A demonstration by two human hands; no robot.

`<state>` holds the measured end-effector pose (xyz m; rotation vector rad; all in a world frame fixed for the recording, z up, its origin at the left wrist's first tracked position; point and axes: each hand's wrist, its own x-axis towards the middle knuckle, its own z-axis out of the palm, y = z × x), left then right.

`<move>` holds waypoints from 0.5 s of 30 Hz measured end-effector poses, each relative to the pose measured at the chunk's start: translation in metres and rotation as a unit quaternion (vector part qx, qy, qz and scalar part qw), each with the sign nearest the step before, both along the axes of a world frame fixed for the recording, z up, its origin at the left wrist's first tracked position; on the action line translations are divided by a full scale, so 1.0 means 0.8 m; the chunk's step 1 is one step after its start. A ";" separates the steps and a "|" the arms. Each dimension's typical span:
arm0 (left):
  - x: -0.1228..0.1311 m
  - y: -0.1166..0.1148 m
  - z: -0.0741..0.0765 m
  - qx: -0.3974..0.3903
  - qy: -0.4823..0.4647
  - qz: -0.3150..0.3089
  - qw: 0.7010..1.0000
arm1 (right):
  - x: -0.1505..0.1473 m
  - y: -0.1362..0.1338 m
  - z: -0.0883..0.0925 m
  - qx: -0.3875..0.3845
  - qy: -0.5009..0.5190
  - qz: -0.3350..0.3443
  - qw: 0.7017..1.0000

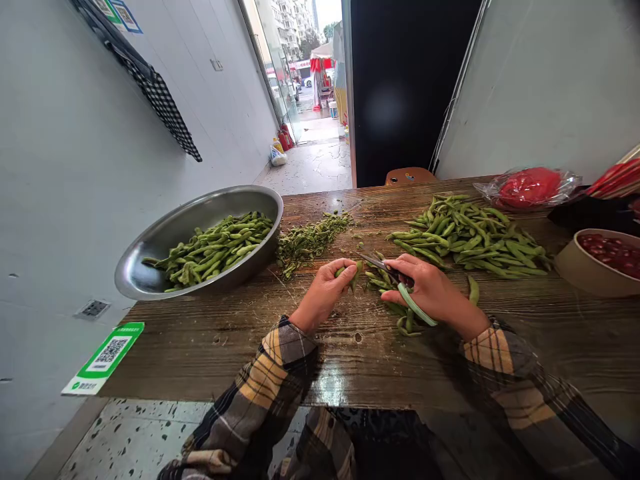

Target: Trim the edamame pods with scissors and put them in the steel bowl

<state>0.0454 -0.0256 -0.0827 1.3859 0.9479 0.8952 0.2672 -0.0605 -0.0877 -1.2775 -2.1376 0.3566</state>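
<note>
Green edamame pods [353, 276] are pinched in my left hand [323, 293], over the middle of the wooden table [250, 353]. My right hand [430, 290] grips a pair of scissors [411, 304] with a pale green handle, its blades pointing left toward those pods. Loose pods [409, 323] lie under and around my right hand. Beyond my left hand spreads a heap of small trimmed pod tips [313, 241]. A large steel bowl [129, 272] at the left holds many pods, and a bigger pile of pods [475, 237] rests at the right.
At the far right stands a tub [575, 270] of dark red pieces, near a clear plastic bag [533, 187] with something red inside. A green QR-code card [107, 360] lies at the table's left edge. An orange stool [410, 176] shows behind the table.
</note>
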 end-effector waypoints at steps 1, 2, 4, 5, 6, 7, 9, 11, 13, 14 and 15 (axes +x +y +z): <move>0.000 -0.001 0.001 -0.004 -0.008 0.001 1.000 | -0.001 -0.001 0.001 -0.011 -0.010 0.009 1.000; 0.001 -0.002 0.001 -0.001 -0.007 0.002 1.000 | -0.002 -0.002 0.002 -0.020 -0.016 0.014 1.000; 0.003 -0.004 0.003 0.013 0.012 0.005 1.000 | -0.003 -0.004 0.003 -0.031 -0.016 0.023 0.999; 0.004 -0.006 0.005 0.023 0.025 0.006 0.999 | -0.004 -0.004 0.003 -0.035 -0.012 0.027 0.999; 0.005 -0.007 0.006 0.033 0.037 0.008 0.999 | -0.005 -0.005 0.003 -0.036 -0.009 0.030 0.999; 0.005 -0.007 0.007 0.043 0.047 0.010 0.998 | -0.005 -0.005 0.004 -0.036 -0.006 0.033 0.999; 0.006 -0.009 0.009 0.061 0.060 0.012 0.996 | -0.006 -0.005 0.004 -0.033 -0.006 0.036 0.999; 0.006 -0.009 0.011 0.079 0.072 0.007 0.994 | -0.006 -0.005 0.004 -0.028 -0.012 0.035 0.999; 0.006 -0.008 0.012 0.099 0.087 -0.001 0.991 | -0.006 -0.005 0.004 -0.023 -0.020 0.033 0.999; 0.006 -0.007 0.012 0.112 0.093 -0.002 0.989 | -0.006 -0.005 0.003 -0.021 -0.025 0.032 0.999; 0.006 -0.006 0.012 0.125 0.098 -0.001 0.987 | -0.006 -0.005 0.002 -0.018 -0.030 0.031 0.999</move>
